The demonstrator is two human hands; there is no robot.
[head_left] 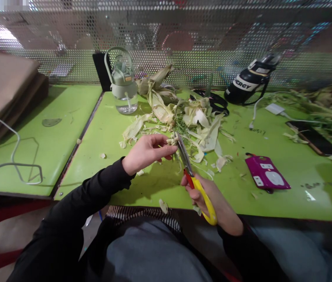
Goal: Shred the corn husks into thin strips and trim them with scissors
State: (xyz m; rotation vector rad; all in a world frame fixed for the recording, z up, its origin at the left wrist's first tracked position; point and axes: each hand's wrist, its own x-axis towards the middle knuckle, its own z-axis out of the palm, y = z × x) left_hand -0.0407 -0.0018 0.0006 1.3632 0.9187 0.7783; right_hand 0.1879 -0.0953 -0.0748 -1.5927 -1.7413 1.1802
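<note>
My left hand (147, 152) is closed in a pinch on a small pale piece of corn husk (172, 140), held just above the green table (101, 133). My right hand (213, 199) grips yellow-handled scissors (193, 180). Their blades point up and left and meet the husk piece at my left fingertips. Behind the hands lies a heap of corn husks (189, 117).
A clear water bottle with a pale green lid (123, 84) stands at the back left. A magenta device (267, 172), a dark phone (314, 138), a white charger (274, 109) and a black-and-white shoe (249, 80) lie to the right. Brown cardboard (4, 86) is stacked far left.
</note>
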